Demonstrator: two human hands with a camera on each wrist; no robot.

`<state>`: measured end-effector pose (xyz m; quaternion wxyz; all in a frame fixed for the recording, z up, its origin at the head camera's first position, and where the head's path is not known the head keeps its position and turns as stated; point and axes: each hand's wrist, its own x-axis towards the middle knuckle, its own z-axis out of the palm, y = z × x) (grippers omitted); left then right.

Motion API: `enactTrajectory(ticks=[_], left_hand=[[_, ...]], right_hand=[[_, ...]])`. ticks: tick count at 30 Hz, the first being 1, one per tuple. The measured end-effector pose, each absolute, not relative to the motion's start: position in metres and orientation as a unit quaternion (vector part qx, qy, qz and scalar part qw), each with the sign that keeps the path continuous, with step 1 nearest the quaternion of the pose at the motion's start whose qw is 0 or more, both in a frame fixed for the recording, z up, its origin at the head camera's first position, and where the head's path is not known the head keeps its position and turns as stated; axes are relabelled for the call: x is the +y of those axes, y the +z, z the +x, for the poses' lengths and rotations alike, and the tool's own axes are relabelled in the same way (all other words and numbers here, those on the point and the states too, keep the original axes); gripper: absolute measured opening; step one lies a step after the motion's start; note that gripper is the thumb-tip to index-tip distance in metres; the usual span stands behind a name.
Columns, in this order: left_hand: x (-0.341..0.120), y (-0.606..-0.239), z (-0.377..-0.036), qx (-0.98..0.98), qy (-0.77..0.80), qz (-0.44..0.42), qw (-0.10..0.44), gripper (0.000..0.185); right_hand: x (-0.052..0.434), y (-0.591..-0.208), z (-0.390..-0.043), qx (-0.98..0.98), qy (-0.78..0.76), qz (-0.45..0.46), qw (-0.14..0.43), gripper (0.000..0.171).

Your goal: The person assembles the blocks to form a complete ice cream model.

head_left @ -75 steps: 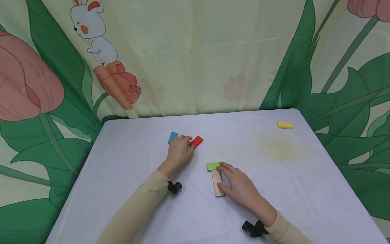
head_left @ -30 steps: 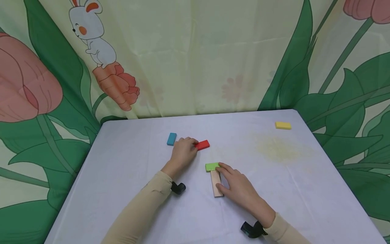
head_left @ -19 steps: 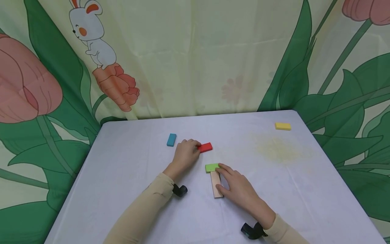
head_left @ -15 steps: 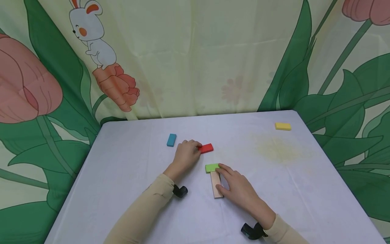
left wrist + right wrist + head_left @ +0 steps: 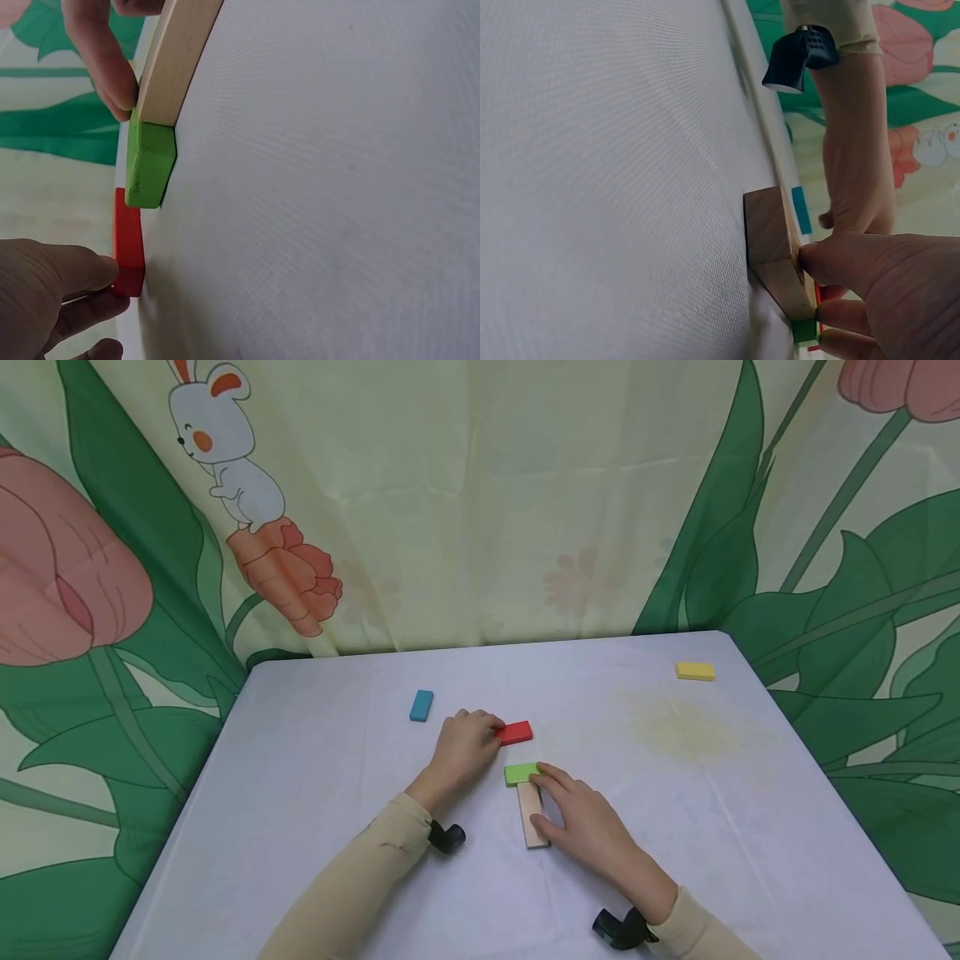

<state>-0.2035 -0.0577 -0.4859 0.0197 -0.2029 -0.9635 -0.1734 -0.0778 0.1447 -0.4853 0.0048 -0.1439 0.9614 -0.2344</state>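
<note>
Head view: left hand (image 5: 463,752) pinches red block (image 5: 516,732); spread right hand (image 5: 588,820) touches green block (image 5: 519,774), gap between.

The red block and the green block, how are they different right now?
The red block is red and pinched by the left hand, while the green block is green and touched by the right hand. The green block butts against the end of the plain wooden block; the red block sits apart from it. Both are small and rectangular.
</note>
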Motion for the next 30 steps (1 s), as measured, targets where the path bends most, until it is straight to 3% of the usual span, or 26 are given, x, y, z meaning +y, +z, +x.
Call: enactTrajectory(ticks=[25, 30], left_hand=[[-0.052, -0.484, -0.187, -0.963, -0.173, -0.205, 0.016, 0.026], [-0.054, -0.486, -0.185, -0.962, -0.190, -0.193, 0.024, 0.025]], right_hand=[[0.145, -0.485, -0.079, 0.962, -0.235, -0.141, 0.007, 0.056], [0.148, -0.483, -0.080, 0.957, -0.260, -0.128, 0.021, 0.072]])
